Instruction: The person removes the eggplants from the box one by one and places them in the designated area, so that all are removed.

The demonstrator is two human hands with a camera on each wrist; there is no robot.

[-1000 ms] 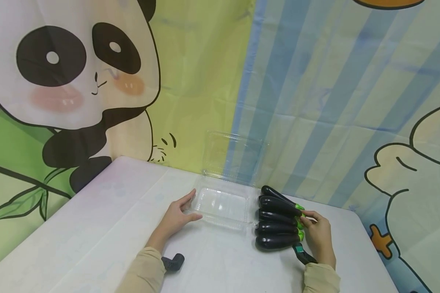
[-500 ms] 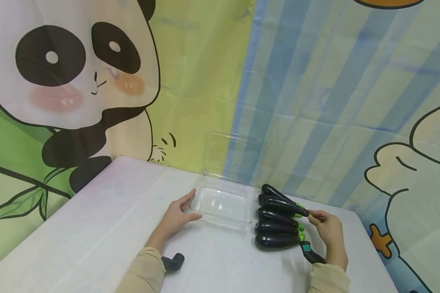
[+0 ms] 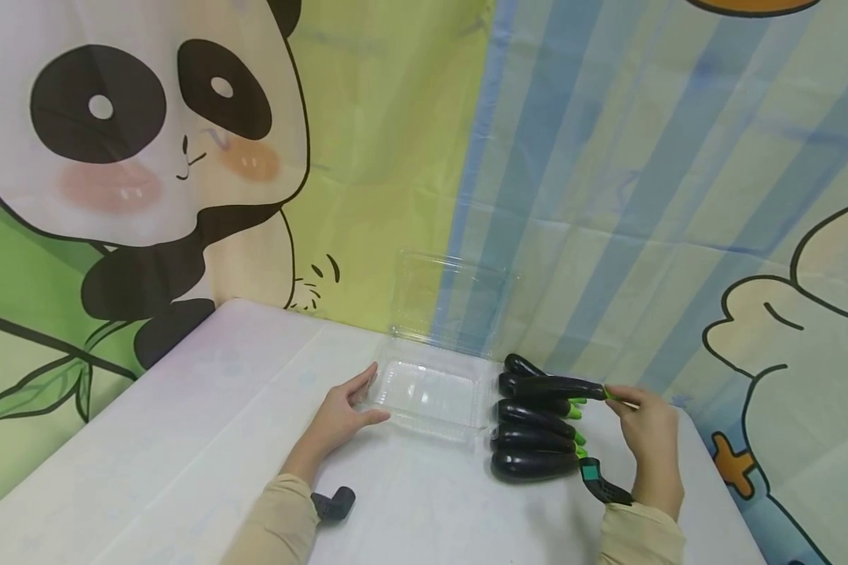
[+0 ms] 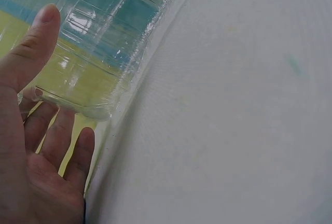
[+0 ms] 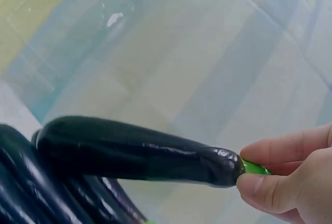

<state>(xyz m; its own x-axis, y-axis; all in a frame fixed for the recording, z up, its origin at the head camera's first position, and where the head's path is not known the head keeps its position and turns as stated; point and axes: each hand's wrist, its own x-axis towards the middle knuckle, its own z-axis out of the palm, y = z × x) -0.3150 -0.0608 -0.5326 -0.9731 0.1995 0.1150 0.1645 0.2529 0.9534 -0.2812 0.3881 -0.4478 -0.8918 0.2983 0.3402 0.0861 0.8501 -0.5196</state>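
Note:
My right hand (image 3: pixel 646 431) pinches the green stem of a glossy black eggplant (image 3: pixel 558 387) between thumb and fingers. In the right wrist view this eggplant (image 5: pixel 140 151) lies nearly level, its stem end lifted above the others. Several more eggplants (image 3: pixel 537 464) lie side by side on the table beneath and in front of it, green stems pointing right. A clear plastic clamshell box (image 3: pixel 431 428) stands left of them, its lid (image 3: pixel 452 302) raised at the back. Beside the box's front left corner, my left hand (image 3: pixel 342 420) rests with thumb and fingers spread; in the left wrist view its fingers look relaxed.
The white-covered table (image 3: pixel 205 439) backs onto a printed cloth (image 3: pixel 608 196) with a panda and stripes. A black wrist mount (image 3: pixel 334 504) shows by the left sleeve, and another mount (image 3: pixel 603 485) by the right wrist, close to the nearest eggplant.
My right hand has drawn back to the right and slightly up, bringing the pinched eggplant along with its stem end raised. The left hand and the clamshell box have stayed put.

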